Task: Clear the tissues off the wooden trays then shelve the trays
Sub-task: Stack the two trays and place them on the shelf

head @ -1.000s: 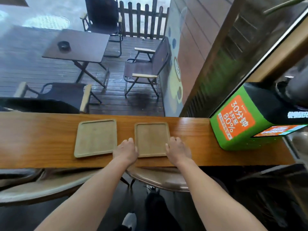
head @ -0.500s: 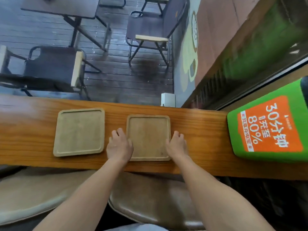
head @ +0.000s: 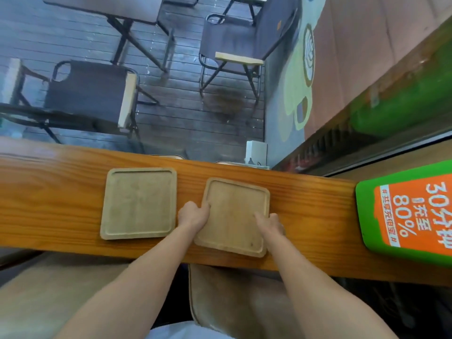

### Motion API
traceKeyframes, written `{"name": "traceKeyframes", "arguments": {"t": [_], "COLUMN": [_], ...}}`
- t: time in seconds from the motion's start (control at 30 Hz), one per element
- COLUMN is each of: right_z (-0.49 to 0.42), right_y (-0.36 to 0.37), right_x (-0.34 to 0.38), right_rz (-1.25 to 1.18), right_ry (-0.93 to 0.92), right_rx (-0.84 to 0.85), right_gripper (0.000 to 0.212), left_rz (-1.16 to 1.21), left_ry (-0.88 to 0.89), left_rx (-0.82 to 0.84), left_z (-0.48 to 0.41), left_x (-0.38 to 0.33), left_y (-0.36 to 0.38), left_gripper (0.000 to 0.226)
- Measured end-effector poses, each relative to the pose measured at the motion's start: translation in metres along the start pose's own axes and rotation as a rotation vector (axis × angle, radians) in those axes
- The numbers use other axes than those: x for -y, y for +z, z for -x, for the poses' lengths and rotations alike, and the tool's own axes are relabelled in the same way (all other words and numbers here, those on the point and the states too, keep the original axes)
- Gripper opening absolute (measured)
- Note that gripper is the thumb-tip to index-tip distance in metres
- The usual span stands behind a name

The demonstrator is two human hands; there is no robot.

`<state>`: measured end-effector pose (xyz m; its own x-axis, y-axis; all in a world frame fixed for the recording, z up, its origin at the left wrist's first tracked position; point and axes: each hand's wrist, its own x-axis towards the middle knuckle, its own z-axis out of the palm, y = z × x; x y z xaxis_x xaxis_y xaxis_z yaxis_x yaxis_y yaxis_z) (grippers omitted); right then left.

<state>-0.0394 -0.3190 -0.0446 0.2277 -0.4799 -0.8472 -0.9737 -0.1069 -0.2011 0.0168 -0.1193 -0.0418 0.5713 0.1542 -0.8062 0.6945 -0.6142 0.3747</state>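
since half a second ago the right tray (head: 236, 216) has changed its pose: it lay square to the desk edge then, and now it sits skewed, its near right corner swung toward the near edge of the desk (head: 61, 211) and its near rim looking slightly raised, though whether it has fully left the wood cannot be told. the hands have shifted from lying flat beside it to gripping it. the left hand (head: 193, 215) is at the tray's 9 o'clock side, fingers (head: 205, 206) curled together over the left rim, with the thumb hidden. the right hand (head: 271, 226) is at the tray's 4 o'clock side, one finger stretched across the tray's inner surface toward its middle and the rest wrapped at the right rim, so both hands are clamped on the same tray, which lies between them. the left tray (head: 139, 203) has stayed where it was, flat on the desk at 9 o'clock from the held tray, just beside the left hand but apart from it. both trays are bare. at 3 o'clock, well apart from the trays, a green box with an orange label (head: 403, 211) stands on the desk. beyond the desk's far edge, at 12 o'clock, a small white block (head: 255, 152) shows, and outside lie dark folding chairs (head: 90, 94) on a wet plank floor.
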Motion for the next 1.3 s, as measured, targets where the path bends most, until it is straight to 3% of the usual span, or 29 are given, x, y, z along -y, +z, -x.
{"name": "traceKeyframes", "arguments": {"t": [0.1, 0.2, 0.4, 0.87, 1.03, 1.13, 1.3], "right_z": [0.017, 0.041, 0.075, 0.115, 0.106, 0.101, 0.101], "right_y": [0.013, 0.037, 0.089, 0.173, 0.186, 0.197, 0.208], "right_x": [0.016, 0.038, 0.082, 0.111, 0.113, 0.113, 0.113], "right_rz": [-0.243, -0.290, -0.223, -0.051, 0.038, 0.077, 0.123], "right_ry": [0.017, -0.071, -0.204, -0.281, -0.302, -0.299, -0.331], "right_rx": [0.091, 0.075, 0.076, 0.121, 0.127, 0.144, 0.099], "right_gripper": [0.086, 0.084, 0.068, 0.069, 0.062, 0.055, 0.049], "left_rz": [0.169, 0.184, 0.270, 0.404, 0.204, 0.113, 0.020], "left_ry": [-0.024, 0.074, 0.110, 0.038, -0.010, -0.017, -0.018], "left_rx": [0.095, 0.078, -0.023, -0.059, -0.227, -0.342, -0.317], "left_z": [-0.005, -0.004, -0.015, -0.035, -0.038, -0.039, -0.047], "left_x": [-0.004, -0.004, 0.026, 0.101, 0.114, 0.121, 0.124], "left_y": [-0.026, -0.057, -0.123, -0.196, -0.187, -0.182, -0.186], "left_gripper": [0.073, 0.074, 0.064, 0.070, 0.066, 0.051, 0.036]}}
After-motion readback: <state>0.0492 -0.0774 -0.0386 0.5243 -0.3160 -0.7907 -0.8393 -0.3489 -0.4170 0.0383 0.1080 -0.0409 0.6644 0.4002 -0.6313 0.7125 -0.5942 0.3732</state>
